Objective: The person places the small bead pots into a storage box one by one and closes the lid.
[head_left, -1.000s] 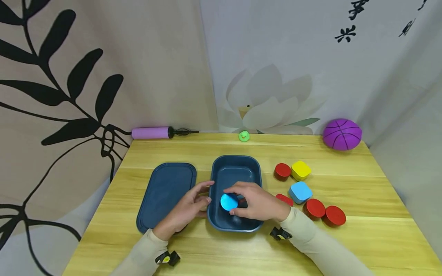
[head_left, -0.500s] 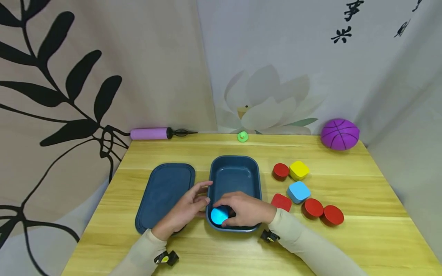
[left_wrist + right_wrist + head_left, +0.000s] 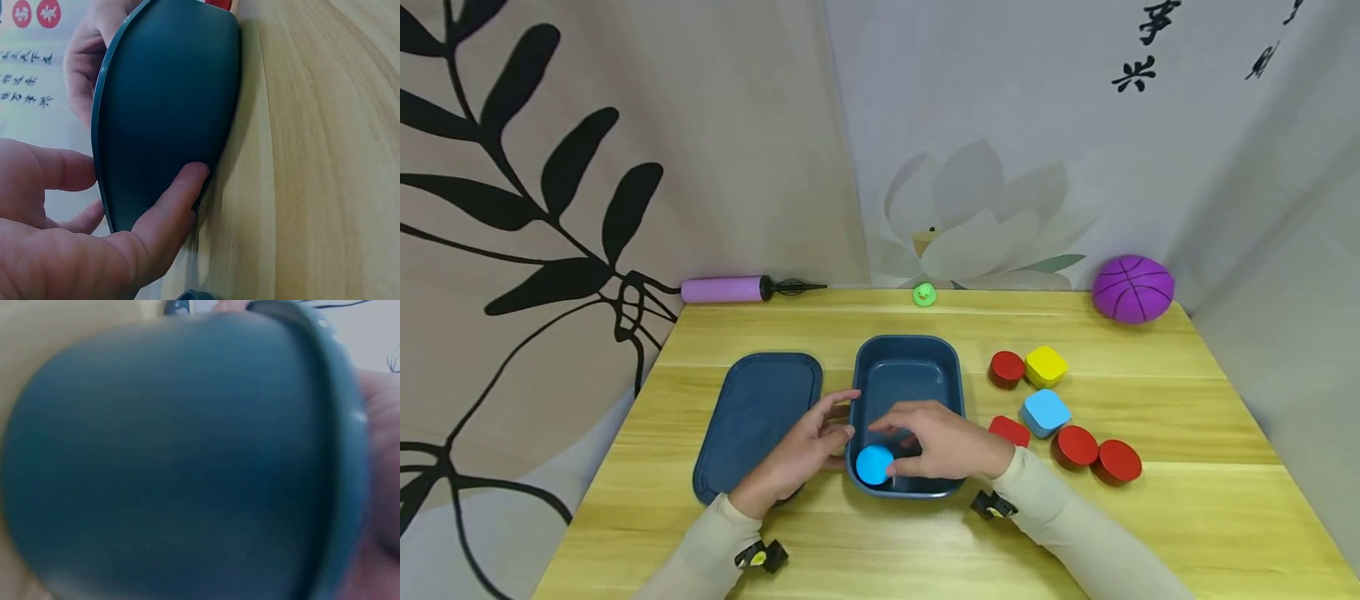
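A round blue block lies in the near left corner of the dark blue box. My right hand is over the box, its thumb tip right at the block's edge and its index finger raised away from it. My left hand touches the box's left side. In the left wrist view, fingertips of the left hand rest against the outer wall and rim of the box. The box's outer wall fills most of the right wrist view and hides the block there.
A flat dark blue lid lies left of the box. To the right are several red blocks, a light blue block and a yellow block. Behind stand a purple pump, a green duck and a purple ball.
My right hand carried the round blue block toward the box's near left corner, then loosened its fingers from it and drew back slightly. The left hand stayed at the box's side.
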Demonstrator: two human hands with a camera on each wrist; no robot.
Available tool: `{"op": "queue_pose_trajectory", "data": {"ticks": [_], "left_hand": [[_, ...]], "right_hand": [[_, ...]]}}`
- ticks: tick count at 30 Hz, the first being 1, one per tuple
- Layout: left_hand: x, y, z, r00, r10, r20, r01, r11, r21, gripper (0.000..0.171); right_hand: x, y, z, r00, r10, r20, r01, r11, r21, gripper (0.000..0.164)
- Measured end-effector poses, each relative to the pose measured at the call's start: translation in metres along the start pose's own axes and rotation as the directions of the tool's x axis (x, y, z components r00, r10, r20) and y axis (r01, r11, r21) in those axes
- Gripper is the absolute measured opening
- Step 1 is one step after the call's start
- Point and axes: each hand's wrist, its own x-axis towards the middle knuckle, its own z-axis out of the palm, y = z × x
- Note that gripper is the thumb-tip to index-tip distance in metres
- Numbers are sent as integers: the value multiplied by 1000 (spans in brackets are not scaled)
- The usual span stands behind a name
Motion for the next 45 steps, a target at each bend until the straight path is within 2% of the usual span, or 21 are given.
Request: {"op": "queue_pose_trajectory", "data": {"ticks": [5,10,17,24,28,33,39,45], "left_hand": [[0,0,0,1000,3,-16,-3,1000,-1,57],[0,-2,1,999,-12,-39,13,1000,18,60],[-3,-2,1,999,-3,-46,5,999,32,61],[-3,-2,1,999,1,-37,0,1000,20,62],[-2,-4,1,999,-3,-41,3,1000,22,62],[-1,-6,1,999,1,-41,1,1000,26,60],[-1,-4,2,999,-4,-45,5,1000,24,60],[-3,-5,2,998,-4,-55,6,1000,30,60]], "right_hand": [[-10,2,-13,996,-10,-88,11,1000,21,46],[-26,7,-28,982,29,-185,-23,999,35,42],[-52,16,-43,944,97,-316,-81,995,62,41],[-77,32,-53,908,144,-394,-130,990,63,37],[-96,40,-59,884,189,-428,-187,981,48,37],[-128,48,-69,847,238,-476,-254,967,31,34],[-165,58,-77,788,251,-562,-317,948,-21,31],[-198,62,-78,727,308,-614,-413,910,-33,35]]}}
